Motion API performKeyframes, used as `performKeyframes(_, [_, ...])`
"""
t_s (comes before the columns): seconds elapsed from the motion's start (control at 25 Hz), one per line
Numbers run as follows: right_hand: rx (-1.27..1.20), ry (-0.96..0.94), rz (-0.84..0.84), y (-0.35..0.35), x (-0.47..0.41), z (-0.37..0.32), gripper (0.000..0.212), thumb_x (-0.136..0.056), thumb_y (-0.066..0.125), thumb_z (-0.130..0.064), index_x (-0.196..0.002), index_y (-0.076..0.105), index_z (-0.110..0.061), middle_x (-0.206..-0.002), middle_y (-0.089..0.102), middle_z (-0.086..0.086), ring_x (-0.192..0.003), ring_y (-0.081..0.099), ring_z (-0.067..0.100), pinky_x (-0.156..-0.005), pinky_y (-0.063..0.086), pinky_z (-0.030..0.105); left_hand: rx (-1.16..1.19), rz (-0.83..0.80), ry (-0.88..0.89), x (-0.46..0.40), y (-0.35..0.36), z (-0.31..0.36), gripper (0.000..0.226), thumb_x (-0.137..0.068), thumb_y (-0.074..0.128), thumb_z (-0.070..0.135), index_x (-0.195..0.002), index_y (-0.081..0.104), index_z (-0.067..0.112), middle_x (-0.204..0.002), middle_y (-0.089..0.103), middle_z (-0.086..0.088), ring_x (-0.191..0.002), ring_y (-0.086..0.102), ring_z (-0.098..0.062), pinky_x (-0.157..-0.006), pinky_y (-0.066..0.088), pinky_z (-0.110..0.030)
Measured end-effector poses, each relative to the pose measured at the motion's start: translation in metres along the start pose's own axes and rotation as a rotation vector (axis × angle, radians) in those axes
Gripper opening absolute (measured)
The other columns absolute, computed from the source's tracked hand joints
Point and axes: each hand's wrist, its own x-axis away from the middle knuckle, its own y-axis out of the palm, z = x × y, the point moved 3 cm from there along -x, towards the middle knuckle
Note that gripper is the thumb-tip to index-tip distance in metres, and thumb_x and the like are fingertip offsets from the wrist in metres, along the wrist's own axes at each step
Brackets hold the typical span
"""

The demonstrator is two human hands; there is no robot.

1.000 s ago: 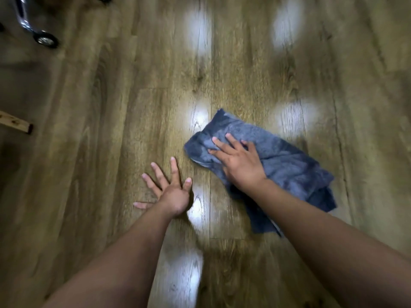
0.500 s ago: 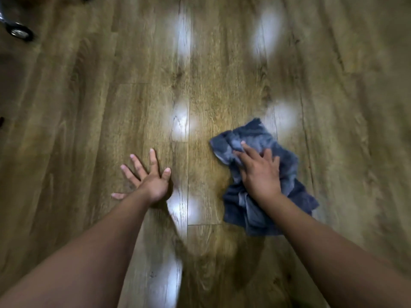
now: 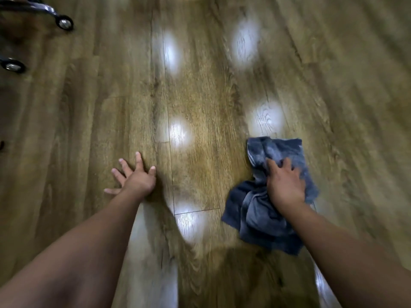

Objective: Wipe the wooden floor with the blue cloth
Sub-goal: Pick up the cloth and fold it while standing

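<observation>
The blue cloth [image 3: 262, 210] lies bunched and creased on the wooden floor [image 3: 200, 103], right of centre. My right hand [image 3: 285, 184] presses down on the cloth's middle, fingers bent a little into the fabric. My left hand [image 3: 133, 176] rests flat on the bare floor to the left, fingers spread, holding nothing. Both forearms reach in from the bottom of the view.
Two black castor wheels [image 3: 64, 23] on chrome legs of a wheeled chair stand at the far left top corner, the second wheel [image 3: 12, 66] lower down. Bright light reflections dot the planks ahead of my hands.
My right hand has dragged the cloth to the right and nearer to me, and the cloth has crumpled from spread out to bunched. My left hand stays planted on the floor.
</observation>
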Motion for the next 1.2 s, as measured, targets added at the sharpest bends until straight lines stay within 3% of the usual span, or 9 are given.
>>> performKeyframes(0.16, [-0.175,-0.036,-0.172,-0.016,0.017,-0.006,0.040,-0.097,0.037,-0.009,-0.135,0.043,-0.022,-0.126,0.038,0.015,-0.117,0.046,0.042,-0.094,0.045,0.048,-0.062,-0.027,0.251,0.045,0.010,0.049,0.062,-0.100,0.045,0.057,-0.157,0.026,0.040,-0.170,0.004,0.004,-0.156,0.000,-0.027,-0.119,0.001,-0.065])
performKeyframes(0.28, [-0.292,-0.099,-0.241,-0.055,0.027,-0.010,0.048,-0.099,0.033,-0.013,-0.146,0.039,-0.025,-0.139,0.038,0.017,-0.125,0.046,0.040,-0.103,0.041,0.043,0.242,-0.474,0.466,0.115,0.026,0.094,0.056,-0.096,0.063,0.043,-0.149,0.045,0.037,-0.155,0.043,0.001,-0.137,0.043,-0.022,-0.115,0.033,-0.043])
performKeyframes(0.44, [-0.471,-0.103,-0.268,-0.130,0.068,-0.024,0.034,-0.097,0.037,-0.012,-0.126,0.053,-0.016,-0.122,0.047,0.013,-0.110,0.055,0.037,-0.092,0.046,0.038,0.205,-0.760,0.538,0.222,0.012,0.126,0.099,-0.073,0.087,0.039,-0.155,0.034,0.022,-0.148,0.049,0.006,-0.130,0.052,-0.016,-0.113,0.041,-0.037])
performKeyframes(0.52, [-0.483,-0.157,-0.287,-0.183,0.101,-0.033,0.028,-0.095,0.039,-0.009,-0.115,0.058,-0.014,-0.118,0.051,0.017,-0.103,0.058,0.035,-0.092,0.049,0.040,0.197,-0.680,0.549,0.270,-0.023,0.132,0.092,-0.067,0.086,0.043,-0.146,0.045,0.019,-0.141,0.058,-0.002,-0.129,0.055,-0.023,-0.112,0.041,-0.048])
performKeyframes(0.64, [-0.624,-0.148,-0.251,-0.258,0.142,-0.038,0.017,-0.095,0.045,-0.007,-0.097,0.060,-0.016,-0.106,0.062,0.012,-0.096,0.061,0.027,-0.083,0.048,0.031,0.173,-0.503,0.549,0.326,-0.078,0.129,0.049,-0.077,0.077,0.039,-0.119,0.059,0.022,-0.124,0.067,-0.008,-0.122,0.059,-0.032,-0.110,0.038,-0.057])
performKeyframes(0.76, [-0.728,-0.127,-0.186,-0.342,0.183,-0.041,0.015,-0.095,0.051,-0.007,-0.088,0.055,-0.020,-0.091,0.064,0.002,-0.085,0.059,0.020,-0.066,0.036,0.019,0.330,-0.461,0.547,0.395,-0.147,0.119,0.026,-0.080,0.069,0.038,-0.095,0.058,0.021,-0.094,0.070,0.000,-0.095,0.065,-0.024,-0.103,0.043,-0.051])
performKeyframes(0.84, [-0.810,-0.099,-0.169,-0.414,0.210,-0.045,0.006,-0.096,0.057,-0.010,-0.098,0.061,-0.013,-0.093,0.066,0.002,-0.089,0.061,0.020,-0.072,0.039,0.023,0.486,-0.432,0.530,0.453,-0.211,0.119,0.020,-0.086,0.074,0.029,-0.087,0.057,0.020,-0.082,0.065,0.004,-0.081,0.058,-0.018,-0.090,0.048,-0.047])
performKeyframes(1.04, [-1.246,-0.040,-0.265,-0.567,0.314,-0.062,0.032,-0.093,0.066,-0.039,-0.120,0.060,-0.022,-0.118,0.068,0.000,-0.108,0.065,0.012,-0.085,0.048,0.014,0.831,-0.355,0.559,0.576,-0.377,0.112,0.016,-0.093,0.071,0.009,-0.091,0.063,0.023,-0.079,0.073,0.018,-0.076,0.066,0.003,-0.075,0.051,-0.020])
performKeyframes(1.2, [-0.867,-0.359,-0.415,-0.599,0.387,-0.080,0.071,-0.076,0.071,-0.063,-0.136,0.045,-0.035,-0.129,0.061,-0.009,-0.122,0.056,0.015,-0.104,0.040,0.038,1.016,-0.255,0.490,0.626,-0.473,0.085,0.008,-0.098,0.065,0.012,-0.096,0.068,0.019,-0.081,0.075,0.011,-0.076,0.070,-0.004,-0.071,0.054,-0.022])
